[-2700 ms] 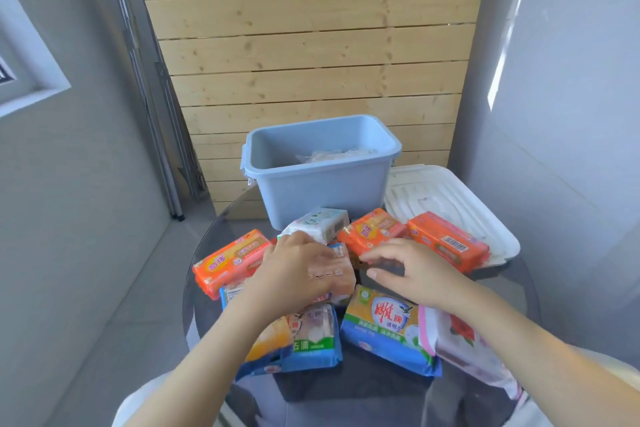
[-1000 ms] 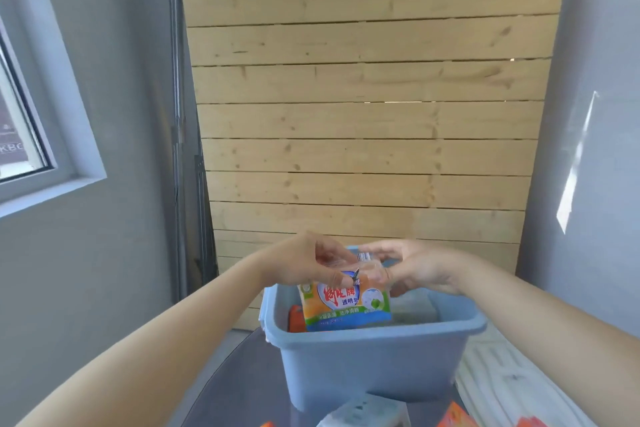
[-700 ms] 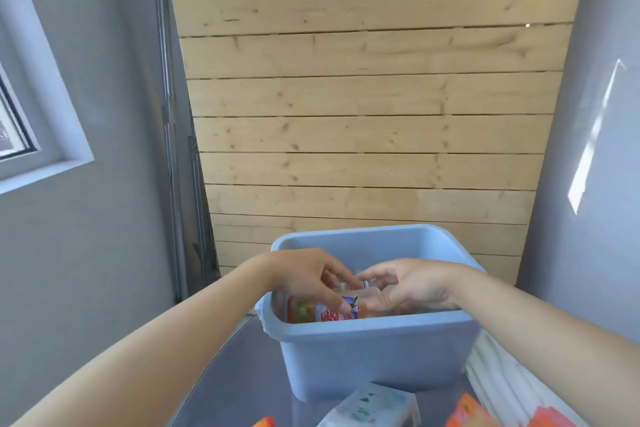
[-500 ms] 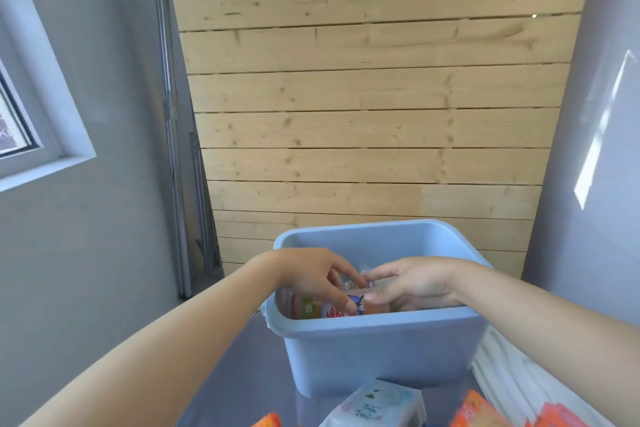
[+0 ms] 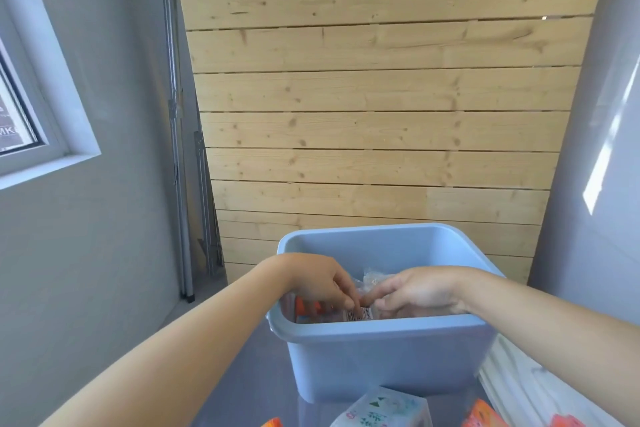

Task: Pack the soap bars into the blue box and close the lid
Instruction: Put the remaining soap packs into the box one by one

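From my seat I see both bare forearms reaching forward over the near rim of the blue box [image 5: 388, 354], which stands on the dark table [image 5: 249, 388] in front of the wooden wall [image 5: 377, 107]. The left hand [image 5: 317, 282] comes in from the box's left corner, wrist bent down, knuckles up, fingers curled downward so their tips press on a soap bar [image 5: 360, 314] lying low inside the box, the one showing a barcode just behind the near wall. The right hand [image 5: 419, 291] enters from the box's right side, palm turned down and a little inward, its fingers stretched toward the left hand and meeting it over that same bar. Both hands seem to be pinching the wrapper between fingertips, though the box wall hides the lower part of the grip, so I cannot tell how firmly either holds it. Behind the hands a clear crinkled wrapper [image 5: 372, 276] sticks up inside the box, and something orange [image 5: 306, 307] shows under the left hand. On the table in front of the box lie a white pack [image 5: 381, 409] and orange packs [image 5: 479, 414]. The white lid [image 5: 526, 388] lies beside the box's right wall, so the box is open.
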Demonstrator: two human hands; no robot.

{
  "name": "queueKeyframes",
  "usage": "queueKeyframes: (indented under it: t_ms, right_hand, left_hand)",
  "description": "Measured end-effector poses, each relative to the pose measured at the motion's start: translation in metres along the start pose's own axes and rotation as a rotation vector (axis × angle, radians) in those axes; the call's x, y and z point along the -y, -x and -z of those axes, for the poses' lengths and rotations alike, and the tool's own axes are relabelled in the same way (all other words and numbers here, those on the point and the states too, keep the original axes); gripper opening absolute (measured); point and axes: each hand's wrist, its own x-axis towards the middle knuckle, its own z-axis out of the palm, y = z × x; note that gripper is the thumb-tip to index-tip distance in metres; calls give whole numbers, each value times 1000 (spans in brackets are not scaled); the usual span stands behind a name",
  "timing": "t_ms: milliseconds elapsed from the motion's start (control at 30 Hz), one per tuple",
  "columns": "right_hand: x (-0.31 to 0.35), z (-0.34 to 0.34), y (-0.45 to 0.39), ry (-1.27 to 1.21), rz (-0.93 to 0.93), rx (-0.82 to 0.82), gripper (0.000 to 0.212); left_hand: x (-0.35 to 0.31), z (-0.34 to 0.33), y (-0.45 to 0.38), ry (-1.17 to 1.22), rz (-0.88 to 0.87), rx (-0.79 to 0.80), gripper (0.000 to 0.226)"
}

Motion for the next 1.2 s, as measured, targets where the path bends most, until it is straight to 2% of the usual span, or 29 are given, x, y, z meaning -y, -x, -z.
queueKeyframes:
  t_ms: [133,267,333,433,533,700,767,1000,1100,1200]
  right_hand:
    - [0,-1,-1,-61,-65,-10,39]
    - [4,-4,1,63,-171,26,54]
    - [4,-2,0,37,-172,3,56]
    - [5,2,2,-13,-168,-134,62]
    - [4,4,2,-60,-125,-264,69]
    - [1,3,0,-184,-79,-302,70]
    - [1,4,0,-254,-76,-263,71]
    - [2,2,5,-246,-116,-88,74]
    - [3,1,5,-225,-77,-132,78]
    - [5,4,10,-321,69,-291,78]
  left_hand:
    - [-3,-1,-1,97,71,17,41]
    - [-8,-8,-9,92,196,46,52]
    - [-9,-11,-10,115,218,39,56]
    - [-7,-12,-9,204,172,-81,60]
    - [-5,-15,-8,340,36,-215,65]
    - [-8,-20,-6,337,74,-106,77]
    - [-7,-20,-7,339,120,-97,78]
    - [-5,-20,-8,263,189,-47,79]
    - [-8,-21,-5,314,129,-139,76]
    - [-15,-19,6,518,-14,-363,63]
